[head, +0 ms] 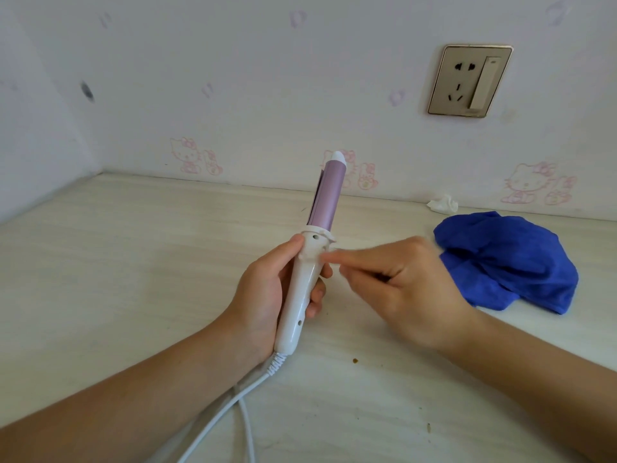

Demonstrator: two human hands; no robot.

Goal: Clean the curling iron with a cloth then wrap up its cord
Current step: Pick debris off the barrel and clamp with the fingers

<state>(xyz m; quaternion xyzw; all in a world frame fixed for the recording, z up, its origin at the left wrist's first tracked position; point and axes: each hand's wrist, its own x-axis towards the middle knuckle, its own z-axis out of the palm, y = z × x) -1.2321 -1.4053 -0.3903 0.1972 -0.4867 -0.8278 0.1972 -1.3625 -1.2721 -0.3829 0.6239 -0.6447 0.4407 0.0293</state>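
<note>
Iron: curling iron (309,262) stood centre frame, long axis near upright, barrel tilted toward upper right.
Left hand (267,292): wrapped closed round its white handle.
Right hand (397,285): empty, fingers loosely curled, forefinger touching the handle's collar.
Cloth (507,262): on the worktop (133,262) at right, just beyond the right hand, the nearer one.
Cord (230,409): trailing unwrapped toward the lower edge.

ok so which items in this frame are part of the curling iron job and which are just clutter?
Job items:
- curling iron, upright in the left hand
- its white cord, trailing loose off the handle
- blue cloth, lying on the table, unheld
- right hand, empty, fingers by the handle

Just lying about:
- crumpled white tissue by the wall
- wall socket, nothing plugged in
</note>
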